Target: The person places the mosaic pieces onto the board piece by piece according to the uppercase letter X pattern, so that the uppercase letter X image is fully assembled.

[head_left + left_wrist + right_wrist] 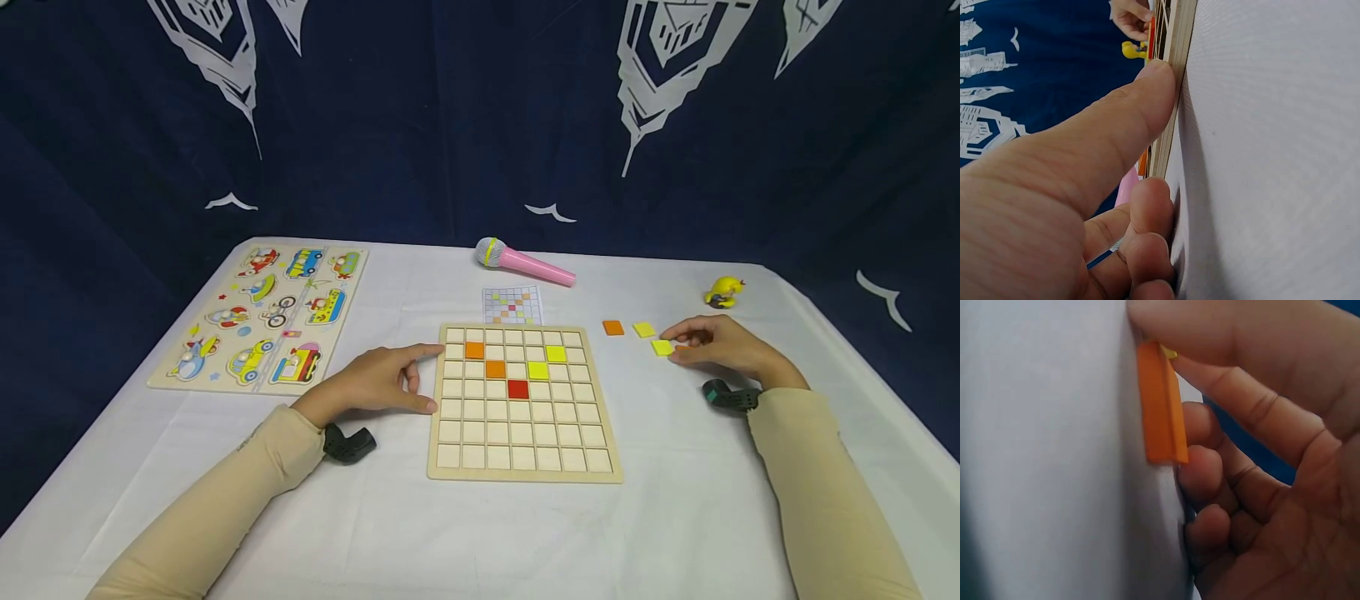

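My left hand (378, 379) rests at the left edge of a wooden grid board (525, 475), its thumb and index finger stretched out to the rim. In the left wrist view the thumb (1129, 109) touches the board's side. On the board sit two orange tiles (495, 369), two yellow tiles (538, 370) and a red tile (518, 389). To the right, my right hand (723, 346) pinches a loose yellow tile (661, 347) between thumb and index finger. An orange tile (1160, 403) lies under that hand, close to its curled fingers.
Another orange tile (612, 327) and yellow tile (643, 330) lie right of the board. Behind it are a printed pattern card (512, 306) and pink toy microphone (534, 267). A picture puzzle board (255, 333) lies left; a yellow duck toy (723, 292) stands back right.
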